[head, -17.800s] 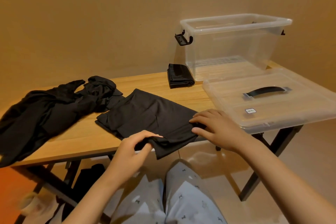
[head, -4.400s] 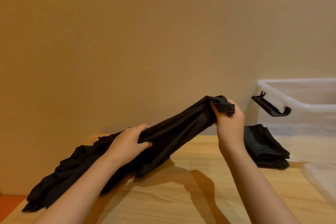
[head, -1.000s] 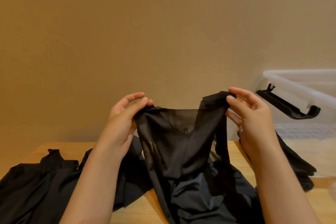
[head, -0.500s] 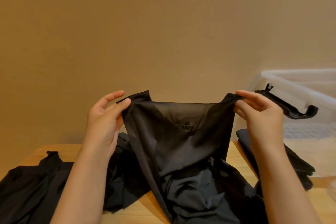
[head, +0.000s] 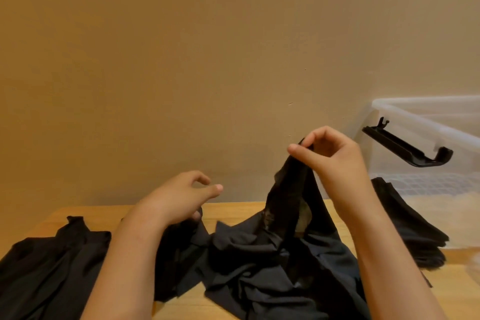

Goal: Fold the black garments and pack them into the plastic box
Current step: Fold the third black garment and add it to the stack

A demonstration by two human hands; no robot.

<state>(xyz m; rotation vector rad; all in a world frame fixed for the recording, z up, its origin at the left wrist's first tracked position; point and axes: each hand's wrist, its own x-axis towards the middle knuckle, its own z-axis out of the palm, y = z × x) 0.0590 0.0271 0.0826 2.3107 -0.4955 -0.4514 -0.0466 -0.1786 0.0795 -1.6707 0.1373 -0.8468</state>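
Note:
My right hand (head: 335, 161) pinches the top edge of a thin black garment (head: 288, 205) and holds it up above the wooden table (head: 233, 212). The garment's lower part lies crumpled on the table below. My left hand (head: 179, 200) hovers lower to the left with fingers loosely curled, holding nothing. More black garments (head: 49, 265) lie spread at the left. A folded black stack (head: 405, 226) sits beside the clear plastic box (head: 431, 127) at the right.
A black latch handle (head: 405, 148) sticks out from the box's left end, close to my right hand. A plain beige wall runs right behind the table. The box's interior is hidden from this angle.
My left hand has let go of the garment's edge and dropped lower. The stretched fabric has collapsed into a narrow strip hanging from my right hand.

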